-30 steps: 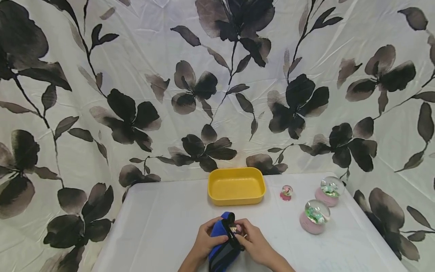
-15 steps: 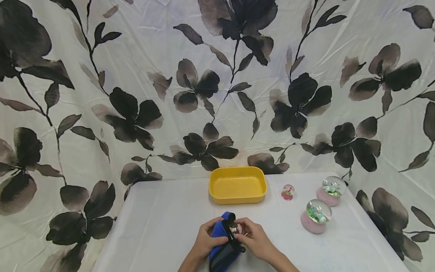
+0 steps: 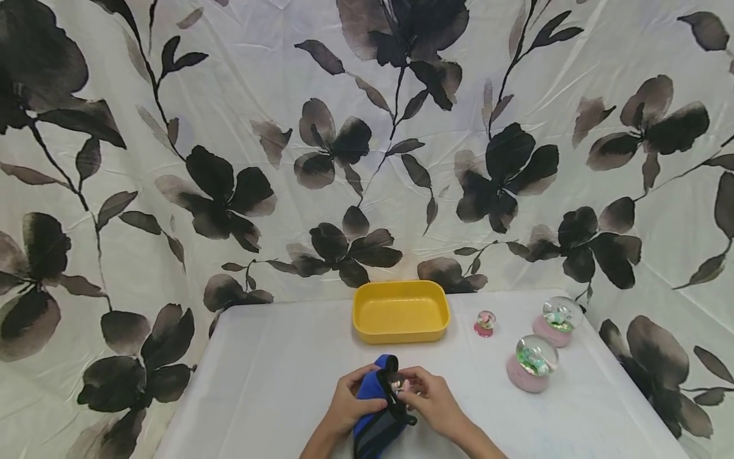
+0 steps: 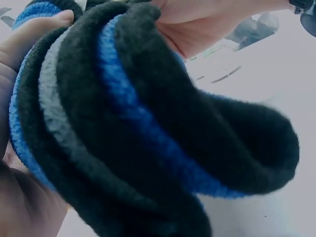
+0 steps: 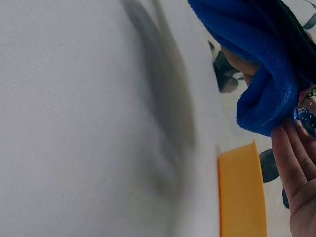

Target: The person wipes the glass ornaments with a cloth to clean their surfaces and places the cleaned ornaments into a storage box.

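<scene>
Gripping the striped cloth [image 3: 374,428], the left hand [image 3: 346,407] backs a small shiny ornament [image 3: 397,384] that the right hand [image 3: 431,403] pinches, apparently keeping it steady

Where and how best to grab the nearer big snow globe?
Probably by the pink base, pinched across its sides by the right hand, once free, coming from the near side. The clear dome is round and looks smooth, and the other big globe stands just behind, so the near side looks roomier.
</scene>
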The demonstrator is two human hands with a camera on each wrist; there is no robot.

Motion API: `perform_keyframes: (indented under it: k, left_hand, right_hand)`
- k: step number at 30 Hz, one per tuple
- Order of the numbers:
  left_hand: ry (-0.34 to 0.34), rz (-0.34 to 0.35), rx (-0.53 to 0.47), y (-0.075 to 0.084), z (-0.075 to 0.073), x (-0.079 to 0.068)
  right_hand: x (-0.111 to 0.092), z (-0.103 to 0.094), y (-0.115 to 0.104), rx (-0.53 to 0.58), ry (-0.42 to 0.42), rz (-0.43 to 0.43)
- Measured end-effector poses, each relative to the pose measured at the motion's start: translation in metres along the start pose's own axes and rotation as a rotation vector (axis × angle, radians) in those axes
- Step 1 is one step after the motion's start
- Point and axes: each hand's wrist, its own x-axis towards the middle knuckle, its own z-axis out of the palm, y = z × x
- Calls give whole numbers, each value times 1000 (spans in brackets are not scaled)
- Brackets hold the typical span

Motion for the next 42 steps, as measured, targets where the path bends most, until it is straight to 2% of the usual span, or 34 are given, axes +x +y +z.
perform_keyframes:
  k: [3, 8, 10, 14, 17, 21, 24, 27, 32, 36, 39, 42]
  left_hand:
    - [-11, -20, 0, 0, 1, 0]
    - [31, -35, 10, 0, 0, 1]
    - [44, -41, 9, 0, -1, 2]
    - [36, -34, -2, -1, -1, 4]
    - [29, -49, -8, -2, 0, 4]
    - [40, -66, -7, -4, -1, 1]
    - [51, -61, 1, -5, 0, 1]
    - [49, -65, 22, -4, 1, 3]
    - [50, -66, 30, -5, 1, 3]
    - [44, -46, -1, -8, -1, 4]
    - [42, -29, -23, -10, -2, 3]
    - [31, -20, -49, -12, 0, 1]
  right_hand:
    - [-2, -1, 1, 29, -3, 23]
    - [-3, 0, 1, 52, -12, -99]
    - [0, 1, 1, 39, -4, -112]
    - [4, 2, 1, 30, 17, -46]
    - [2, 1, 2, 63, 16, 9]
    - [-4, 0, 5, 99, -21, -19]
    - [-4, -1, 7, 74, -27, -53]
    - [-2, -1, 6, 58, -4, -10]
    - [-3, -1, 4, 119, -3, 72]
    - [-3, -2, 6, 131, -36, 23]
    - [-2, -2, 5, 92, -34, -1]
    - [-1, 1, 4, 80, -6, 41]
